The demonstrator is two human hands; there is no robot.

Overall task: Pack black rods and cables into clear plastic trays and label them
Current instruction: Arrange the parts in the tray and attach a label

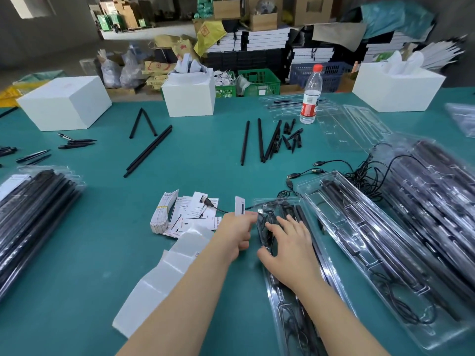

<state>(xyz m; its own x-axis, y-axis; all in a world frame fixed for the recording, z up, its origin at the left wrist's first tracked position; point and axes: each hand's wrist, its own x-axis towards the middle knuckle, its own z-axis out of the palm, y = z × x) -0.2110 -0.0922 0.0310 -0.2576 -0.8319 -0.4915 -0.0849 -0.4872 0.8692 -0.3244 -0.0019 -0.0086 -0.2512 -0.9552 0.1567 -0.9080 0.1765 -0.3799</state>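
A clear plastic tray (288, 299) with black rods and a coiled black cable (266, 227) lies in front of me on the green table. My right hand (288, 250) rests on the tray, fingers spread over the cable and rods. My left hand (237, 235) pinches a small white label (239, 206) with a black bar, held upright just left of the tray's far end. A second filled tray (372, 247) lies to the right. Loose black rods (259, 142) lie farther back at the middle.
Stacks of packed trays sit at the left (33, 214) and right (437, 201). Printed leaflets (187, 214) and a strip of label backing (164, 273) lie left of my hands. Loose cables (359, 173), empty trays (352, 127), a water bottle (311, 96) and white boxes (64, 101) stand behind.
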